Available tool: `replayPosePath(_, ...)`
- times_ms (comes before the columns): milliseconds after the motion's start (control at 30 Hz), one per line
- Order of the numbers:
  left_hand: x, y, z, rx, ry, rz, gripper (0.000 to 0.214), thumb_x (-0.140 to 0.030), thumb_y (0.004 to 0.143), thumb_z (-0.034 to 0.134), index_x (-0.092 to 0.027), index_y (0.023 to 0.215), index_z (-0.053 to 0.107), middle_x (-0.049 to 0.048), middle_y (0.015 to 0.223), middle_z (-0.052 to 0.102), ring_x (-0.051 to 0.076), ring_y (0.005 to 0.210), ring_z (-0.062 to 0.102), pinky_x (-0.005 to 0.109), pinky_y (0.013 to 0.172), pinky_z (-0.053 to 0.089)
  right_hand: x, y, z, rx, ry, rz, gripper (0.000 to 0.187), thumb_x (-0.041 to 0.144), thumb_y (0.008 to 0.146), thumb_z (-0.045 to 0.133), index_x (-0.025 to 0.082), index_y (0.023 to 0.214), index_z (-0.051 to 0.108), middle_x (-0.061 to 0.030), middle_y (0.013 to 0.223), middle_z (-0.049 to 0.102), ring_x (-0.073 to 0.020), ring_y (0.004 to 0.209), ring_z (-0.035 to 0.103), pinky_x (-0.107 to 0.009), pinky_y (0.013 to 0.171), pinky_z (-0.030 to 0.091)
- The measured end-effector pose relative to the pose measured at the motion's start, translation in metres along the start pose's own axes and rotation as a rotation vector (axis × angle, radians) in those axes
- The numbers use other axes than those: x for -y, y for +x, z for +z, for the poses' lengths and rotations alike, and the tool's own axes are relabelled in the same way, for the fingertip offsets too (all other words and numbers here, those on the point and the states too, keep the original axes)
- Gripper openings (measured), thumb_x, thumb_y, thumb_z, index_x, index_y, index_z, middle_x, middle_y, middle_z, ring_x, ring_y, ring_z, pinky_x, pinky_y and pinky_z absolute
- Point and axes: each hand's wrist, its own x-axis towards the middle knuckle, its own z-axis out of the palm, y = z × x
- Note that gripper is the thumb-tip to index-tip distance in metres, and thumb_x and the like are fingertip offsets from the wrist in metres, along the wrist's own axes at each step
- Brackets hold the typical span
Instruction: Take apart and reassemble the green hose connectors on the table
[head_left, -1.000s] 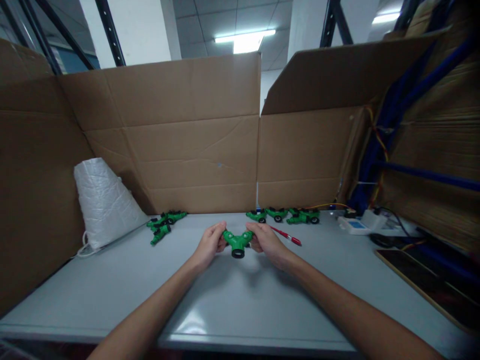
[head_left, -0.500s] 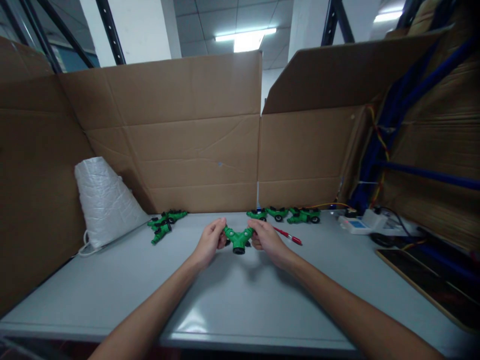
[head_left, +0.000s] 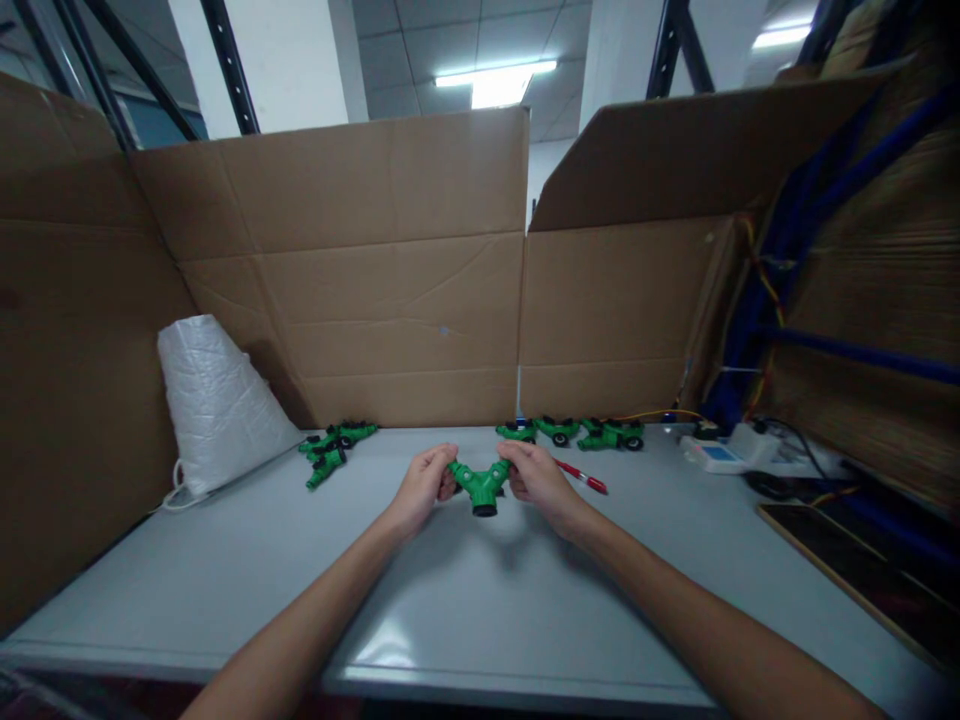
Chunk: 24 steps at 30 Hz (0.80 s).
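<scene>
Green Y-shaped fitting (head_left: 480,483) held between two hands, mid-tabletop

Head view. Left hand (head_left: 422,488): thumb and fingers pinched narrowly on the tip of the fitting's left branch. Right hand (head_left: 536,480): similar narrow pinch on the right branch. Fitting sits near the middle of the view, its stem pointing toward the wearer and ending in a dark ring. It appears raised off the tabletop (head_left: 480,625); soft shadows lie beneath. Both forearms reach in from the near edge.

Surroundings: a cluster of similar green pieces (head_left: 327,465) lies beyond and left of the left hand; individual count unclear, some overlap. A second group, a row of green pieces with black parts (head_left: 556,430), lies along the back edge, behind the right hand and further right. Red pen (head_left: 585,478) lies just beside the right hand, far end partly hidden by it.

Left rear: tapered white wrapped bundle (head_left: 219,410), with white cord (head_left: 178,492) at its base. Cardboard panels (head_left: 375,310) stand along the back and left. Right side: white power strip (head_left: 716,457), blue metal frame (head_left: 741,330), dark flat panel (head_left: 862,580).
</scene>
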Motion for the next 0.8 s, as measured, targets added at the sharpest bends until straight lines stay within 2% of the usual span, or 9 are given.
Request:
replayPosePath(333, -0.004, -0.001, 0.002, -0.006, -0.017, 0.013, 0.052, -0.064, 0.08, 0.074, -0.02, 0.07, 0.049, -0.0088, 0.055, 0.033, 0.008, 0.049, 0.029, 0.022, 0.047, 0.023, -0.005, 0.002, -0.003, 0.02, -0.118, -0.071, 0.043, 0.056, 0.082, 0.069, 0.023, 0.068, 0.044, 0.0096, 0.055, 0.031, -0.0075, 0.045, 0.023, -0.024, 0.042, 0.016)
replayPosePath(567, 0.005, 0.002, 0.0, -0.133, -0.009, 0.01, 0.051, -0.062, 0.077, 0.074, -0.02, 0.066, 0.047, -0.0098, 0.055, 0.028, 0.006, 0.047, 0.025, 0.022, 0.048, 0.019, -0.003, 0.001, 0.001, 0.034, -0.13, -0.072, 0.046, 0.058, 0.083, 0.068, 0.023, 0.065, 0.043, 0.0093, 0.054, 0.032, -0.0076, 0.046, 0.023, -0.024, 0.042, 0.017)
replayPosePath(800, 0.002, 0.002, 0.002, -0.107, 0.0, 0.016, 0.051, -0.06, 0.077, 0.074, -0.021, 0.064, 0.044, -0.0106, 0.054, 0.026, 0.006, 0.047, 0.022, 0.023, 0.048, 0.016, -0.004, 0.006, -0.005, 0.022, -0.146, -0.072, 0.044, 0.057, 0.08, 0.068, 0.023, 0.064, 0.046, 0.0086, 0.054, 0.034, -0.0084, 0.046, 0.024, -0.025, 0.043, 0.017)
